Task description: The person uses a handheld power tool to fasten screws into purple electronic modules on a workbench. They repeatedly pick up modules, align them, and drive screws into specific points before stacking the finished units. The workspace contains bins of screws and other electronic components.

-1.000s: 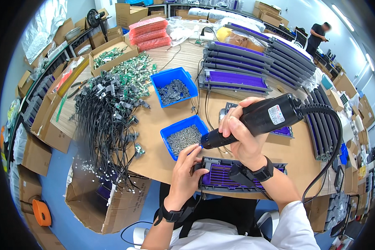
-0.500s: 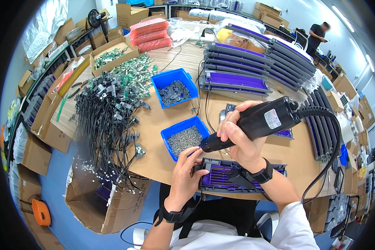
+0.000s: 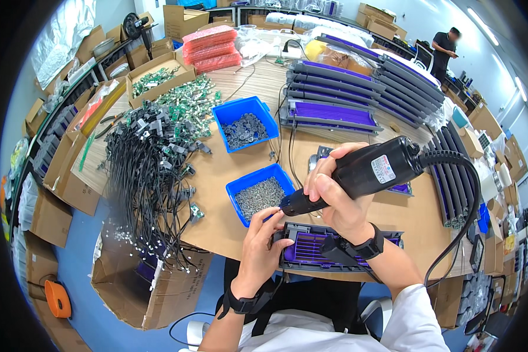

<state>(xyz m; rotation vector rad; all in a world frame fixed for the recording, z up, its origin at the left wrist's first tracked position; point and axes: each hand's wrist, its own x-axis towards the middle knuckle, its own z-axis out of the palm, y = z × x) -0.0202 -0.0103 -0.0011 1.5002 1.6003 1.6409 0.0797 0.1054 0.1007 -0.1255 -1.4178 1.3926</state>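
Along the counter's near edge lies the purple panel. My right fingers hold the screwdriver; my left fingers are at its tip, grip unclear. I'm probably loading it; next calls for steadiness.

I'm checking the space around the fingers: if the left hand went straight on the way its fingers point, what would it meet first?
Probably the black power tool, at its nose end, just ahead of the left hand; depth leaves open whether they touch.
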